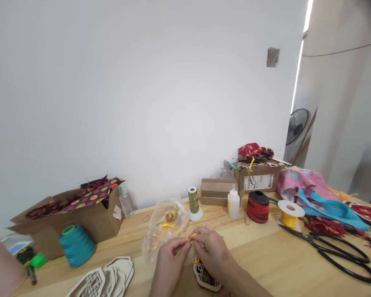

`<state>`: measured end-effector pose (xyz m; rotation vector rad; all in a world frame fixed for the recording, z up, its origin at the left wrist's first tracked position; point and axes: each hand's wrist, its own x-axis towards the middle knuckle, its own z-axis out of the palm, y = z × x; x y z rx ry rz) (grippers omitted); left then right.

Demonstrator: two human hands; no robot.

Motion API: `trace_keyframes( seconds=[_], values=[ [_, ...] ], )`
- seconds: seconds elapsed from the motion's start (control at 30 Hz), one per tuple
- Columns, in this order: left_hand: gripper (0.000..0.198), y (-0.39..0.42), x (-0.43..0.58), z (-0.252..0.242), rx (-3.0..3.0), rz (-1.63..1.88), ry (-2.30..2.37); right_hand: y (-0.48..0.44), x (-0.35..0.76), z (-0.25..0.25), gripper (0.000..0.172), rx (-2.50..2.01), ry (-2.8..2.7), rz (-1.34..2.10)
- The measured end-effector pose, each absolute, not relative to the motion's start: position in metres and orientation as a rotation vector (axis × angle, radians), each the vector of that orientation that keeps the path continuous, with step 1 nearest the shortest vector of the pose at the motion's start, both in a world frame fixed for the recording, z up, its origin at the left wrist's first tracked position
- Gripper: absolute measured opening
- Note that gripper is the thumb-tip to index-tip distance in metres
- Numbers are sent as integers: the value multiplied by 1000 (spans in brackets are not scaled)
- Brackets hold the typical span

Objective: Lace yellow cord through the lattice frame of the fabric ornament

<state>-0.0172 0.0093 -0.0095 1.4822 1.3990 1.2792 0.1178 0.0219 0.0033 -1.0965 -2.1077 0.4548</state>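
My left hand (167, 259) and my right hand (210, 252) meet over the wooden table (266, 255), both pinched on a thin yellow cord (191, 237) that loops between the fingertips. Under my right hand lies a small white fretwork piece with patterned fabric in it (205, 279). A clear plastic bag (164, 226) with yellow cord and small gold bells in it sits just behind my left hand.
Several white fretwork cutouts (105, 280) lie front left. A teal thread cone (76, 245), cardboard boxes of patterned fabric (80, 214), an olive thread spool (193, 200), a glue bottle (233, 202), red-black (257, 206) and yellow (289, 213) spools and black scissors (336, 249) lie around.
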Motion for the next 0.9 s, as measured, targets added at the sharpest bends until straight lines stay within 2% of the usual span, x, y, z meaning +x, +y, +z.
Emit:
trace_keyframes(
  seconds=[0.33,0.63,0.9],
  values=[
    [14,11,-19,-10,1411,1364,1411,21,116,4,23,-1056,-2059,537],
    [30,9,-15,-6,1279,1382,1284,29,115,-3,26,-1000,-1936,709],
    [27,7,-12,-2,1382,1320,1348,26,120,3,17,-996,-1932,570]
  ],
)
